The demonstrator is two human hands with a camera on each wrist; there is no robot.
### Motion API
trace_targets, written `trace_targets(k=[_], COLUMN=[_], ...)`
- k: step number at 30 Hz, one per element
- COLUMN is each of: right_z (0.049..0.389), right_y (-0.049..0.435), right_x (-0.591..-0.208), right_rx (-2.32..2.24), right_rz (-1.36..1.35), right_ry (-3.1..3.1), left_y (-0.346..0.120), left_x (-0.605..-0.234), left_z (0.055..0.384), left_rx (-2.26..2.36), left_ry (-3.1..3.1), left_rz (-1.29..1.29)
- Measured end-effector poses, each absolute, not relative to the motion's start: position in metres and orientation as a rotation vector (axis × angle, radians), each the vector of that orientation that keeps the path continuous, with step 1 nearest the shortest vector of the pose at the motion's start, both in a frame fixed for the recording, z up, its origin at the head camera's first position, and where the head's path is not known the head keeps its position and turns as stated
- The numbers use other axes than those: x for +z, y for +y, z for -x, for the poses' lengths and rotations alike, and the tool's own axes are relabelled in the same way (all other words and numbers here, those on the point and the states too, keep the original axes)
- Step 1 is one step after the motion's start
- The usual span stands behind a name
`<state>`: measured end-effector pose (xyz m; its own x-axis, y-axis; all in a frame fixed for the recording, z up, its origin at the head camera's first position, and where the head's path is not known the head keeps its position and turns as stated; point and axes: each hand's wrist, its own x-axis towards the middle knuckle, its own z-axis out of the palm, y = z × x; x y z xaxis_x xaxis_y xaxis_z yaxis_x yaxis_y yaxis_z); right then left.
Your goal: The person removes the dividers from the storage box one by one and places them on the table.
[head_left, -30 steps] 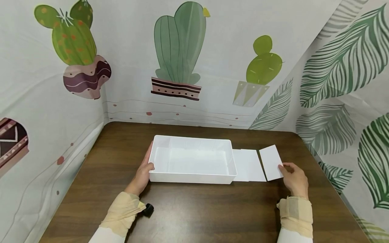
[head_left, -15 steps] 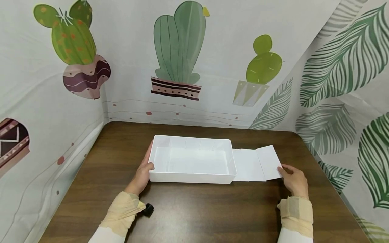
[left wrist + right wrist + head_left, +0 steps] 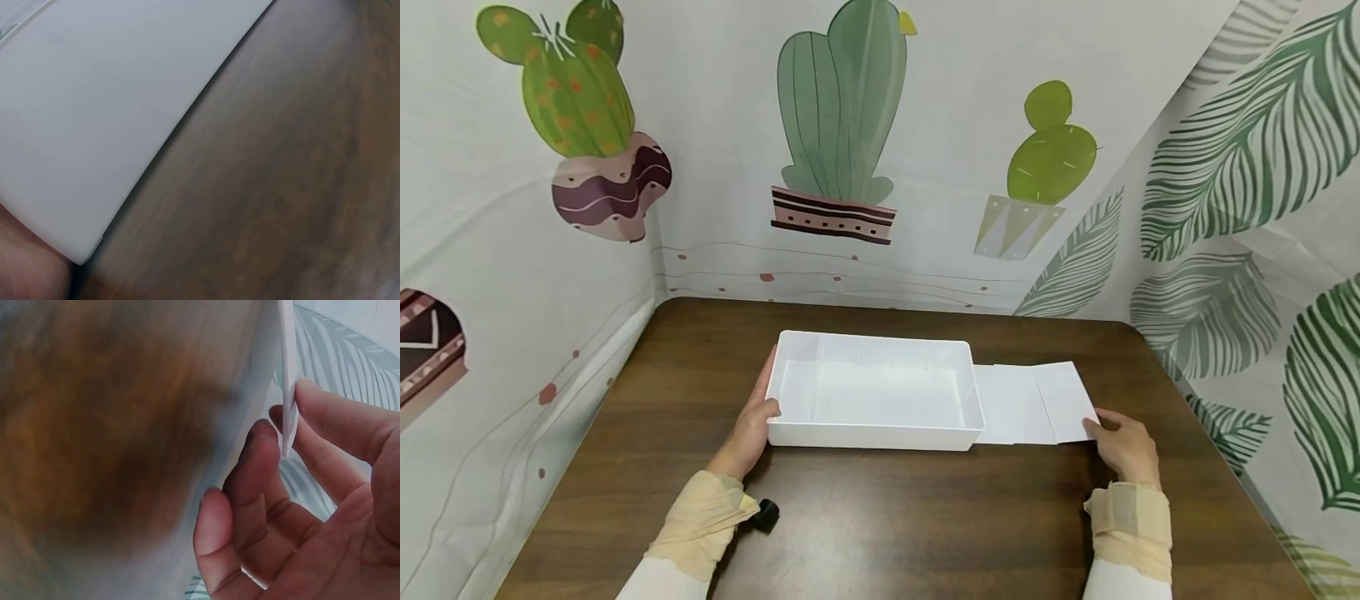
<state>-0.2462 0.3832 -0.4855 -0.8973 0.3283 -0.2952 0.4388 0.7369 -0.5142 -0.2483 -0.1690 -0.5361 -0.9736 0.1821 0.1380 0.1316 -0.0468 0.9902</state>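
Observation:
A shallow white rectangular plastic tray (image 3: 880, 437) stands on the table in the head view. My left hand (image 3: 748, 433) grips its left end, thumb at the near corner and fingers along the far part of that side. At the right, my right hand (image 3: 1127, 446) pinches the edge of a thin white card (image 3: 1066, 402) between thumb and fingertips. In the right wrist view the card (image 3: 289, 375) shows edge-on between thumb and index finger. Flat white cards (image 3: 1015, 404) lie between the tray and the held card, whose left edge meets or overlaps them.
The brown wooden table (image 3: 880, 517) has rounded far corners. A white cloth (image 3: 715, 167) printed with cacti and leaves hangs behind it and at the sides. A small black object (image 3: 765, 516) sits by the left wrist's beige wrap (image 3: 703, 512).
My right hand has lowered the card and brought its left edge onto or against the flat cards, closing the dark gap. The tray and left hand have stayed in place.

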Motion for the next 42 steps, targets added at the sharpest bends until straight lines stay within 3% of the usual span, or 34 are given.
trace_targets(k=[42], right_z=[0.2487], right_y=[0.3801], right_x=[-0.484], right_rx=[-0.819], right_rz=[-0.484], right_ry=[2.703], left_y=[-0.169], left_x=[-0.538], left_z=[0.2483], left_rx=[2.24], left_ry=[2.139], left_rz=[-0.399])
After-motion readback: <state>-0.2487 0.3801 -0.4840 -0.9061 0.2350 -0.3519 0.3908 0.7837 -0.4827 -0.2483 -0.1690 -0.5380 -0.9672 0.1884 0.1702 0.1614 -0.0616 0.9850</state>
